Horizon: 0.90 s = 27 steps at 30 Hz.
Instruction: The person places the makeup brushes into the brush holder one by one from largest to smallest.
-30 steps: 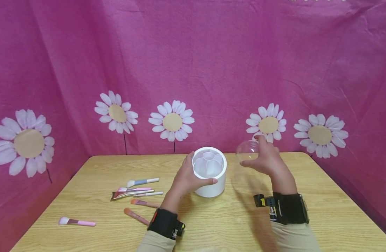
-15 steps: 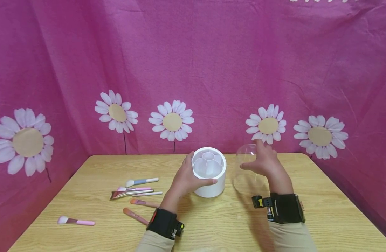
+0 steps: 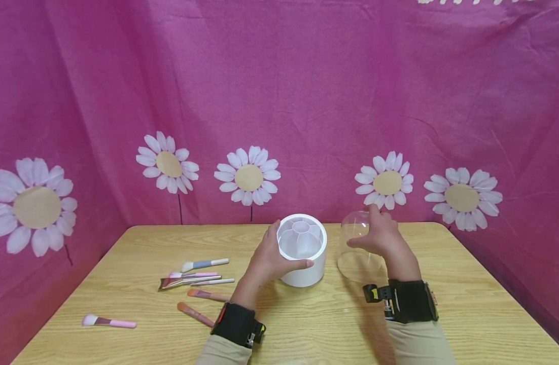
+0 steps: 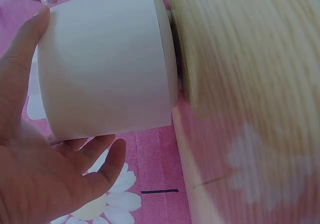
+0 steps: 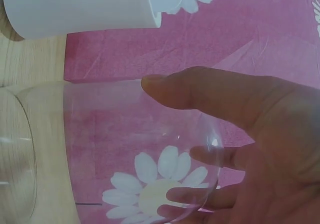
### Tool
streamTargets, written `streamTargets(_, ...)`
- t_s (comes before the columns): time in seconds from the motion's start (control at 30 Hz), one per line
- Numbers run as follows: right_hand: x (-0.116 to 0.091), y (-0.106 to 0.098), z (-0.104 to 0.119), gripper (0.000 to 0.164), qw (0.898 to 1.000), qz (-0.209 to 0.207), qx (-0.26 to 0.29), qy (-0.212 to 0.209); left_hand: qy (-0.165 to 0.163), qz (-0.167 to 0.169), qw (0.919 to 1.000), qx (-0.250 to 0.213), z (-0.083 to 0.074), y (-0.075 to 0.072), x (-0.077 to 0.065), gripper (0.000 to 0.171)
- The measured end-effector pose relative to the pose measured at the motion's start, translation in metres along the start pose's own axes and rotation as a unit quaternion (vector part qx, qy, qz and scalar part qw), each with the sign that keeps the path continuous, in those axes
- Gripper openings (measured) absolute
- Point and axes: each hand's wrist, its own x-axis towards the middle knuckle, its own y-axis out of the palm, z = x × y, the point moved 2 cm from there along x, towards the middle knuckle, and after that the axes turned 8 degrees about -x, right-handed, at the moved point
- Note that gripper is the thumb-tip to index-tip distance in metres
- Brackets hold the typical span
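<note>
A white round makeup brush holder [image 3: 304, 272] with divided compartments stands upright at the middle of the table. My left hand [image 3: 268, 256] grips its left side, thumb across the front near the rim. In the left wrist view that hand's thumb and fingers [image 4: 107, 171] lie on opposite sides of the holder's smooth wall. Just right of it is a clear dome lid [image 3: 352, 261], rounded end up, its lower rim at the tabletop. My right hand [image 3: 383, 235] holds the lid from above; in the right wrist view the thumb [image 5: 175, 86] and fingers span its rounded top.
Several makeup brushes lie left of the holder, among them a blue-handled brush [image 3: 205, 264] and an orange-tipped brush [image 3: 195, 313] close to the left wrist. A pink-handled brush [image 3: 109, 322] lies farther left. A pink flowered cloth [image 3: 302, 111] hangs behind the wooden table [image 3: 316, 329].
My right hand has lowered the clear dome lid a little, down to the tabletop. The left hand keeps its grip on the brush holder, which stays in place.
</note>
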Motion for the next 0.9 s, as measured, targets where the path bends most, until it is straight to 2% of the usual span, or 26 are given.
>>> streamTargets(0.43,0.0,0.0,-0.001,0.096,1.0,0.007,0.015,0.003,0.007,-0.001,1.0,-0.005,0.0,0.0,0.0,0.126)
streamTargets(0.67,-0.001,-0.005,0.002,0.091,1.0,-0.017,0.012,-0.008,0.007,-0.003,1.0,-0.002,-0.001,-0.001,-0.001,0.125)
streamTargets(0.9,-0.005,-0.009,0.009,0.087,1.0,-0.023,0.001,-0.012,0.008,-0.004,1.0,-0.001,-0.001,0.0,0.0,0.125)
